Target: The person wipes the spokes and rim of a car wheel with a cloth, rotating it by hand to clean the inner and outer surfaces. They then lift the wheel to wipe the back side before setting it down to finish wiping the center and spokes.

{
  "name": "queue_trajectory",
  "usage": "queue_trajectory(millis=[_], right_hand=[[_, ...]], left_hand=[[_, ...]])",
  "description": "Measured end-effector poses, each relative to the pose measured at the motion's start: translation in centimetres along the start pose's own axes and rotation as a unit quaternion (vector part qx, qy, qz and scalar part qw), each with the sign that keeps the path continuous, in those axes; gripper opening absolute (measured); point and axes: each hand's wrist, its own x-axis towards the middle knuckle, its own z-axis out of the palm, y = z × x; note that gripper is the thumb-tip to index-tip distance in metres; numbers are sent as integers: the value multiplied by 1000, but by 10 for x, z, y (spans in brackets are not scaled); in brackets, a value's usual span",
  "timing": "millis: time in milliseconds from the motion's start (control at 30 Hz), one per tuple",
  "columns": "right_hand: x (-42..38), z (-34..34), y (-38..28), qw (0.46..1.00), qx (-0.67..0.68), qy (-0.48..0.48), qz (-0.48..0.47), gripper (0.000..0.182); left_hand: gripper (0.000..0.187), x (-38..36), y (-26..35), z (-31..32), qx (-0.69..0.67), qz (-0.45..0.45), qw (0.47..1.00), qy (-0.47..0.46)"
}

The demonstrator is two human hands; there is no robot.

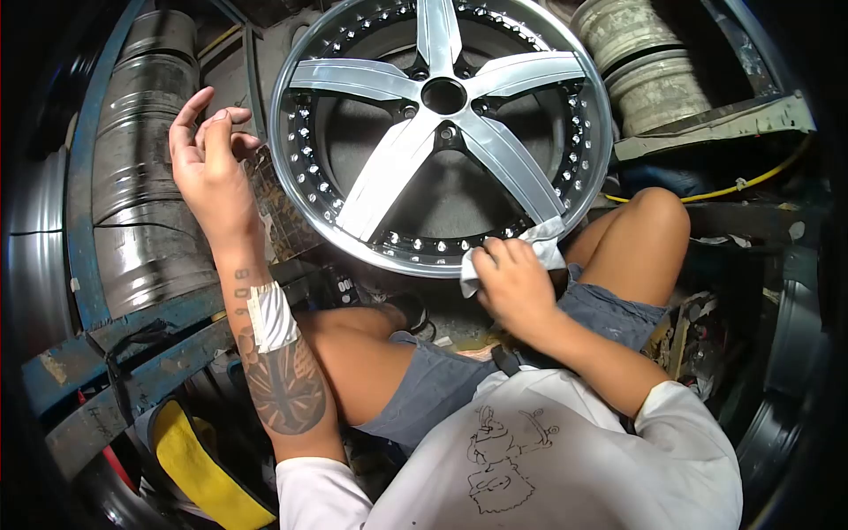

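Note:
A five-spoke alloy wheel point(385, 181), silver with a black inner ring of studs, faces me at the top centre. My right hand point(512, 276) presses a white cloth point(549, 246) against the lower right part of its rim, near the end of a spoke. The fingers are closed over the cloth. To the left of the wheel, my left hand point(215, 172) is raised in the air with its fingers loosely curled and apart. It holds nothing and does not touch the rim.
Stacked metal wheel barrels point(146, 177) stand in a blue metal rack point(81, 194) on the left. More dusty barrels point(658, 88) sit at the upper right. A yellow hose point(740, 185) runs below them. A yellow-faced object point(199, 464) lies at the lower left.

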Motion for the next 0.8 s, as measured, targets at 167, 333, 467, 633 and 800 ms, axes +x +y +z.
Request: queue_trajectory(millis=[167, 333, 467, 633, 800], right_hand=[[92, 38, -124, 999, 9, 32, 10, 23], [21, 22, -56, 998, 47, 37, 8, 57], [47, 34, -85, 995, 91, -3, 46, 50], [56, 64, -94, 997, 22, 67, 26, 27], [-3, -7, -10, 999, -41, 19, -30, 33]], left_hand=[[38, -9, 5, 28, 33, 41, 998, -38], [43, -8, 6, 18, 44, 57, 995, -75], [43, -10, 2, 20, 35, 35, 996, -72], [44, -18, 15, 23, 58, 45, 992, -104], [43, -10, 2, -3, 52, 36, 996, -66]])
